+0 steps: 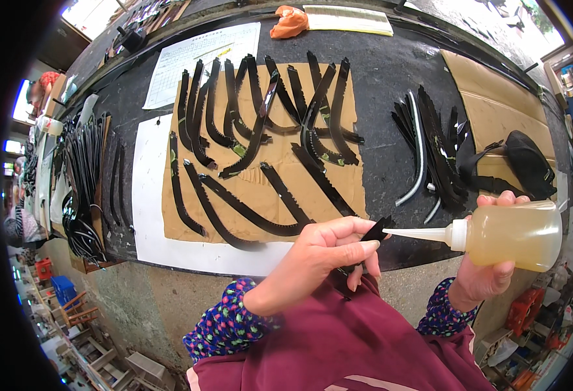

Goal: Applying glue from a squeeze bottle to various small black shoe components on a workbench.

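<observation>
My left hand pinches a curved black strip with a pointed end, close in front of my body. In my right hand is a clear squeeze bottle of yellowish liquid, tipped on its side. Its long, thin nozzle points left, and the tip meets or nearly meets the strip's end. Past my hands, several black curved strips with notched edges lie spread over a sheet of brown cardboard. My fingers hide the strip's lower part.
Under the cardboard is a white board on the dark table. To the right lie a bundle of black strips, a silvery strip and a black pouch. Black cords hang at left. Papers and an orange bag lie at the back.
</observation>
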{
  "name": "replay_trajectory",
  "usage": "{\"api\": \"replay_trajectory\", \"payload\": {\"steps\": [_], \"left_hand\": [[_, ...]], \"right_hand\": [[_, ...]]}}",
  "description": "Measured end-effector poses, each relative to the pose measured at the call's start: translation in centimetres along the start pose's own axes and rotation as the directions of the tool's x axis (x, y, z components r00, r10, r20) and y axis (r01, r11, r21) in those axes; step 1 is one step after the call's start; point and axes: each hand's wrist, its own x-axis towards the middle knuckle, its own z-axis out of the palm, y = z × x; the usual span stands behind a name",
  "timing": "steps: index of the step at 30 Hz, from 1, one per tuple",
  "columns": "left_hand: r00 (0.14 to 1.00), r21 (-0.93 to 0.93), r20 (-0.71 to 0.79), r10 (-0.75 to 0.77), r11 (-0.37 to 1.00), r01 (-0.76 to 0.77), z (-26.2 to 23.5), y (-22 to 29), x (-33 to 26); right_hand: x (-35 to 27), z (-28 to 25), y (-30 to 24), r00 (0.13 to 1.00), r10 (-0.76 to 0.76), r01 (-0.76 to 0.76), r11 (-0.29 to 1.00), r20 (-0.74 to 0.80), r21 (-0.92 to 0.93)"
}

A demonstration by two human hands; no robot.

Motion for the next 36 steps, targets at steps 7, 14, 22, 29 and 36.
{"api": "replay_trajectory", "payload": {"steps": [7, 14, 22, 29, 36], "left_hand": [[1.0, -0.009, -0.015, 0.013, 1.0, -0.013, -0.2, -0.1, 0.0], [1.0, -0.015, -0.027, 0.007, 1.0, -0.007, -0.1, -0.1, -0.1], [1.0, -0.034, -0.027, 0.007, 0.999, -0.008, -0.2, -0.2, -0.1], [0.999, -0.024, -0.031, -0.013, 1.0, 0.012, 0.0, -0.1, -0.2], [0.999, 0.002, -0.015, -0.037, 0.999, 0.037, 0.1, -0.2, -0.4]], "right_hand": [[-0.1, 0.1, -0.3, 0.999, 0.02, -0.019, 1.0, 0.031, -0.025], [-0.2, 0.1, -0.1, 1.0, 0.018, -0.018, 1.0, 0.018, -0.025], [-0.1, 0.1, -0.1, 0.999, 0.029, -0.029, 1.0, 0.038, -0.007], [-0.2, 0.3, -0.2, 0.999, 0.041, -0.041, 0.999, 0.007, 0.016], [0.1, 1.3, -0.2, 0.998, 0.057, -0.057, 0.998, -0.015, 0.009]]}}
